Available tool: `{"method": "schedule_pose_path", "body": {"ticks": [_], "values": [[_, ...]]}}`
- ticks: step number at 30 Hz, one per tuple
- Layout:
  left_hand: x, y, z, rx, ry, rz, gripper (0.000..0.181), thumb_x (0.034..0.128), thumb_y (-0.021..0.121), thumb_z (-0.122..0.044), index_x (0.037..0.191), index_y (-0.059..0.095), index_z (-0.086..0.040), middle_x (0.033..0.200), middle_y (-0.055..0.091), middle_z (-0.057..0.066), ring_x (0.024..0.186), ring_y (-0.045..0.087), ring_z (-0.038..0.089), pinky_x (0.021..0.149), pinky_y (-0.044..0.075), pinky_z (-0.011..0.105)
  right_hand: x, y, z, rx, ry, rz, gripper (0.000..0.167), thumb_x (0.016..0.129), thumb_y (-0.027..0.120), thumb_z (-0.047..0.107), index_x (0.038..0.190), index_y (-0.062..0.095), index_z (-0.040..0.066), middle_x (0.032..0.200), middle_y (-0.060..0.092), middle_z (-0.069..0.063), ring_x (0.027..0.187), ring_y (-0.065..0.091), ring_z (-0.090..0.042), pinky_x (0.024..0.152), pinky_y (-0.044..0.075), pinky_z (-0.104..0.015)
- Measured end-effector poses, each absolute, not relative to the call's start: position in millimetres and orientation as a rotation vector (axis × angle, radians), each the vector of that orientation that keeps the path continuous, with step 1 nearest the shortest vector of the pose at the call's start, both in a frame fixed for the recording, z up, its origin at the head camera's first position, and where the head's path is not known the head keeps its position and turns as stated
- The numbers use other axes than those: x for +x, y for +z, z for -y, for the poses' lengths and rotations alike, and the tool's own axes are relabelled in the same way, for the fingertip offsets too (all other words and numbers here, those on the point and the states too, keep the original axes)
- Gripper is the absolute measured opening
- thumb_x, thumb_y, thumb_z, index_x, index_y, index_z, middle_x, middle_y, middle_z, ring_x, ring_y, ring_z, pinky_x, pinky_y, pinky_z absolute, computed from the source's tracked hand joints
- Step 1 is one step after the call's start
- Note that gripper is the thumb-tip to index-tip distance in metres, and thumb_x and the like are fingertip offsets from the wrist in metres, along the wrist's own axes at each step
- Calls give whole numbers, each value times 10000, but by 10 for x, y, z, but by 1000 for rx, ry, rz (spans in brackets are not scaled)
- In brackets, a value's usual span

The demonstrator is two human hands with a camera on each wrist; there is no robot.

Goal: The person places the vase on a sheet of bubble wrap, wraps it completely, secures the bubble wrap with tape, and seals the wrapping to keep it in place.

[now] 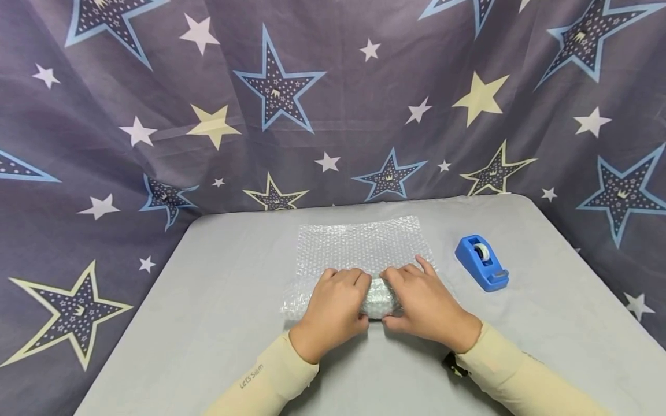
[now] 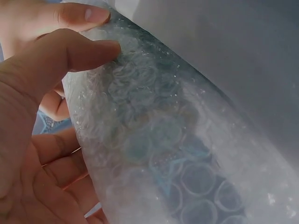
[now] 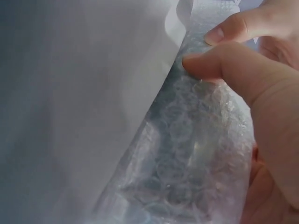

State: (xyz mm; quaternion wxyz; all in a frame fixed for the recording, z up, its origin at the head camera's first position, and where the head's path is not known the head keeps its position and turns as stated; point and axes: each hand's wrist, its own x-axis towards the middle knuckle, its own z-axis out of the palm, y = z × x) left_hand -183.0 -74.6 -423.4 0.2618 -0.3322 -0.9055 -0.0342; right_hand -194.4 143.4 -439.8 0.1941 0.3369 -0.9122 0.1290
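Note:
A sheet of clear bubble wrap [image 1: 359, 248] lies on the table, its near end rolled around a greenish object [image 1: 378, 299] that shows only through the layers. The left hand [image 1: 335, 312] grips the roll from the left, thumb on the near side and fingers over the far side. From the right, the right hand [image 1: 426, 300] grips the same roll, its thumb close to the other one. In the left wrist view, the left hand [image 2: 51, 102] curls round the wrapped roll [image 2: 135, 121]. The right wrist view has the right hand [image 3: 261, 102] round the roll [image 3: 187, 140].
A blue tape dispenser [image 1: 481, 263] with a roll of tape stands to the right of the bubble wrap. The grey-covered table [image 1: 208, 300] meets a dark curtain [image 1: 333, 104] with a star pattern behind it.

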Motion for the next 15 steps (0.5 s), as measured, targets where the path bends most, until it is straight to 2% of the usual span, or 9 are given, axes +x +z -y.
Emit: {"method": "schedule_pose_path", "body": {"ticks": [15], "values": [[-1785, -4167, 767, -948, -121, 2496, 503, 567, 809, -295, 1026, 686, -131, 931, 667, -44, 791, 663, 149, 734, 446, 344, -1905, -4297, -1446, 963, 363, 2574, 660, 589, 858, 474, 1119, 602, 177, 948, 731, 44, 973, 663, -197, 1119, 328, -685]]}}
